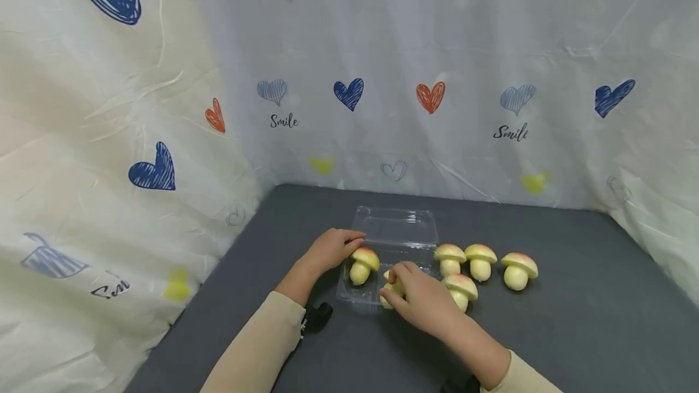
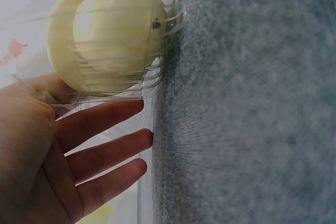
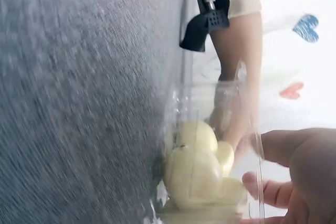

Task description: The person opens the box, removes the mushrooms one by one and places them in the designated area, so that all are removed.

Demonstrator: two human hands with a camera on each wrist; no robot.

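Observation:
A clear plastic clamshell box [image 1: 357, 296] lies unfolded on the dark table, its lid [image 1: 395, 226] laid back. One pale yellow toy mushroom [image 1: 360, 272] with a reddish cap sits in the box's left side. Beside it my left hand [image 1: 330, 250] touches the box's left edge, its lower fingers [image 2: 113, 153] extended along the outer wall. My right hand [image 1: 423, 299] has thumb and fingers around a second toy mushroom [image 3: 194, 179] at the box's front; the hand partly covers this mushroom in the head view. The exact finger contact is hard to see through the plastic.
Right of the box several more toy mushrooms stand on the table [image 1: 579, 320], one of them [image 1: 460, 288] close by the right hand. Another toy mushroom [image 1: 519, 272] stands farthest right. A white curtain [image 1: 464, 35] printed with hearts hangs behind and to the left.

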